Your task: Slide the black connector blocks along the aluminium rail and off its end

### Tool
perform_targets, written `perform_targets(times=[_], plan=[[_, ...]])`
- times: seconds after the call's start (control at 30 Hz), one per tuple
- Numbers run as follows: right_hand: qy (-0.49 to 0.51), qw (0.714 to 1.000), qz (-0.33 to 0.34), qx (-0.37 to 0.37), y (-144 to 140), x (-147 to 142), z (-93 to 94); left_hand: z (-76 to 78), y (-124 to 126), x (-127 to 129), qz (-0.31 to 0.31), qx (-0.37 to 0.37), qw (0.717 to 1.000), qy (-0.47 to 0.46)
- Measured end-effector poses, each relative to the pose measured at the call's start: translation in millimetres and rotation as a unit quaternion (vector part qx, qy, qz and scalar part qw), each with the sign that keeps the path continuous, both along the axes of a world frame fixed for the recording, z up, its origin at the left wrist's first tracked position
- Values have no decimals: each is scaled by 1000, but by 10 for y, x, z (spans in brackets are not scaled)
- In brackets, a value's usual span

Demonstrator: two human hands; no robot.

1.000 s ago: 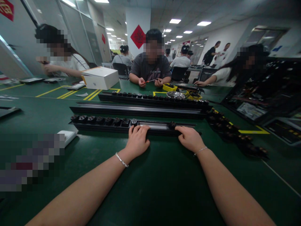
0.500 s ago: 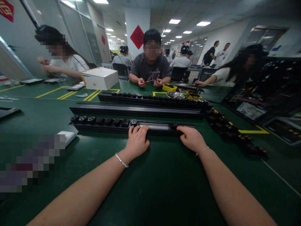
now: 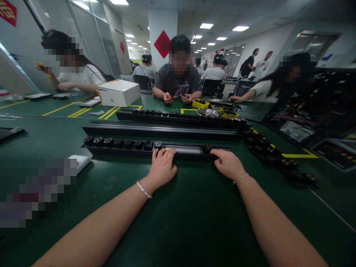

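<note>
Both forearms reach over bare green mat [image 3: 178, 222], smooth and matte; a thin bracelet sits on each wrist. The left hand [image 3: 162, 167] lies palm-down, fingers curled over the near edge of the near rail [image 3: 183, 150]; the right hand [image 3: 228, 164] grips the same rail further right, fingers closed on it beside a small black knob [image 3: 206, 148]. The rail is long, black and narrow, with a shiny metal channel between the hands and a row of dark round sockets [image 3: 119, 142] along its left half. A flat white block [image 3: 80, 161] lies near its left end. Beyond, a plain second rail [image 3: 164, 130] lies parallel; then a third rail [image 3: 180, 116] studded with sockets; a fourth runs off at the right. Further back stand a white box [image 3: 119, 92], a yellow tray [image 3: 200, 103] and a metal dish [image 3: 207, 112]; a seated person holds a thin red tool [image 3: 175, 96].
</note>
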State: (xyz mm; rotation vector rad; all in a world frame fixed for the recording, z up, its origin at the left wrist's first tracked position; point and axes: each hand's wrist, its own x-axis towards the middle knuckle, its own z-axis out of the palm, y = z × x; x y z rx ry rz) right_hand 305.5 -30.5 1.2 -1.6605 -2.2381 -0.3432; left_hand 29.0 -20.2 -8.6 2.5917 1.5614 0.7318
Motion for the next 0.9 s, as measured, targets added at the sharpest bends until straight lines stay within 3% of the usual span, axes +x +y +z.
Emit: perform_targets(times=[0.9], plan=[[35,999,-34,-9,-16,120,-1,2,-3,4,-1,-2,1000,2]])
